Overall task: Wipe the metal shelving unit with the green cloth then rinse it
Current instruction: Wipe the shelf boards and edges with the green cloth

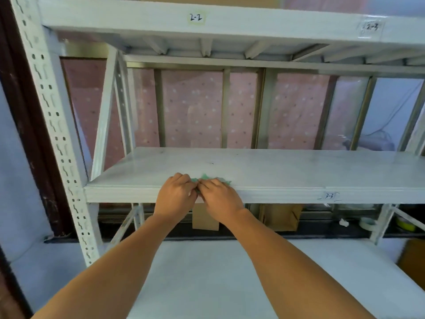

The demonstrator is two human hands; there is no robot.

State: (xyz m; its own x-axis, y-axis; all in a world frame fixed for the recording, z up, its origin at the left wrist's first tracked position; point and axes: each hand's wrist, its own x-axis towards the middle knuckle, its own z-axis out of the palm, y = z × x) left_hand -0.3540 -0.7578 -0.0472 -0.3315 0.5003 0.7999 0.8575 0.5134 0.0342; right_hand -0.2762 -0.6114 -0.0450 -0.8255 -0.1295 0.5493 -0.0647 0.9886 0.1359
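Observation:
A white metal shelving unit fills the view, with its middle shelf at chest height. A small green cloth lies bunched on that shelf's front edge, mostly hidden behind my hands. My left hand and my right hand meet at the edge, fingers curled, each pinching the cloth between them. Only a few green corners of the cloth stick out past the knuckles.
The upper shelf carries taped labels. A perforated upright post stands at the left. Under the middle shelf are brown cardboard pieces and a tape roll. A lower white shelf lies beneath my forearms.

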